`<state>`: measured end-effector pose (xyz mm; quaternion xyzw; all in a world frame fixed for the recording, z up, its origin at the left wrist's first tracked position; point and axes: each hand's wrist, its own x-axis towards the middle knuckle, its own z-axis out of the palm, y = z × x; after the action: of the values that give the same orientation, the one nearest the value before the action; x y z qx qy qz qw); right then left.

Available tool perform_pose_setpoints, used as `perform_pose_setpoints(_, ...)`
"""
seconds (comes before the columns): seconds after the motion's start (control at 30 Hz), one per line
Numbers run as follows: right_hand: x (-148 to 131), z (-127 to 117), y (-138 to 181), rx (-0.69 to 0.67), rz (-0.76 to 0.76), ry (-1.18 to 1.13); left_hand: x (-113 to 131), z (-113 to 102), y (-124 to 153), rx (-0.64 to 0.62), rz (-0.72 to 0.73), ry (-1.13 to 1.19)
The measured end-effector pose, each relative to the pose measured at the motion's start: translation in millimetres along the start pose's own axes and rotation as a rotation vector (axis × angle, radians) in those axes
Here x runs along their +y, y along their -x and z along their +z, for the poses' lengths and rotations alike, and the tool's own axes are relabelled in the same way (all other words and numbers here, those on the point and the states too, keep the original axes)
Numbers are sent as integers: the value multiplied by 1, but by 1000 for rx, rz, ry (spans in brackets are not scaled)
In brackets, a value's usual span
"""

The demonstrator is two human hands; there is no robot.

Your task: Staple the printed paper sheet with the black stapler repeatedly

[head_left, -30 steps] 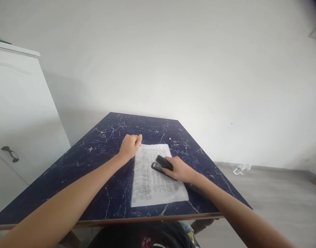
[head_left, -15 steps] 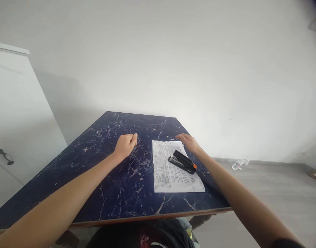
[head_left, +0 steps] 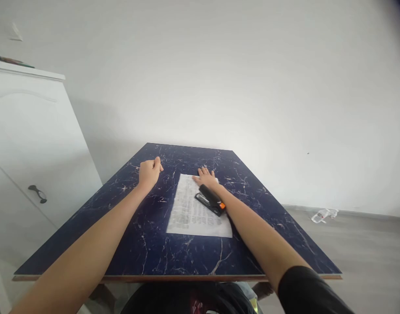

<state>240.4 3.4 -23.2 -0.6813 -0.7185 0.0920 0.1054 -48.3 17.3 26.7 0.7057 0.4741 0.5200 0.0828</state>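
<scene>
A printed sheet of paper (head_left: pixel 190 209) lies on the dark blue marble-patterned table (head_left: pixel 147 244). A black stapler (head_left: pixel 210 199) with an orange tip rests on the sheet's right part. My right hand (head_left: pixel 205 177) lies flat with fingers spread on the sheet's far edge, just beyond the stapler. My left hand (head_left: pixel 149 172) is curled into a loose fist, resting on the bare table left of the sheet; nothing shows in it.
A white cabinet (head_left: pixel 30 148) with a dark handle (head_left: pixel 37 193) stands at the left. A plain wall rises behind the table. A crumpled plastic bottle (head_left: pixel 323 214) lies on the grey floor at the right. Something dark sits below the table's near edge.
My right hand let go of the stapler, left it on the sheet, and went to the sheet's far edge. The sheet shifted on the table. My left hand came off the paper's corner.
</scene>
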Motion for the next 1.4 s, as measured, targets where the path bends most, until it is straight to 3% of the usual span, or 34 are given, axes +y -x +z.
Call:
perform_pose_setpoints(0.13, -88, 23, -36, 39, -102, -57, -5, -4, -5, 14, -30, 0)
perform_pose_setpoints(0.27, -168, 45, -67, 68, -177, -149, -17, -10, -15, -57, -133, 12)
perform_pose_setpoints(0.43, -219, 59, -87, 24, -260, -260, -48, -28, -31, 78, -367, 144)
perform_pose_setpoints(0.6, -223, 48, -90, 21, -329, -344, -78, -46, -25, 148, -632, 430)
perform_pose_setpoints(0.73, -208, 19, -78, 90, -383, -454, -92, -53, -12, 205, -655, 508)
perform_pose_setpoints(0.83, -182, 2, -47, 54, -424, -544, -96, -54, -8, 210, -650, 598)
perform_pose_setpoints(0.97, -145, -6, 5, -312, -452, -877, -89, -51, -5, 39, -691, 868)
perform_pose_setpoints(1.07, -139, -6, 21, -483, -429, -931, -78, -50, -1, -113, -732, 951)
perform_pose_setpoints(1.2, -148, 0, 14, -500, -577, -834, -68, -52, 6, -200, -765, 891)
perform_pose_setpoints(1.4, -141, 6, 20, -480, -617, -801, -70, -52, 14, -183, -771, 831)
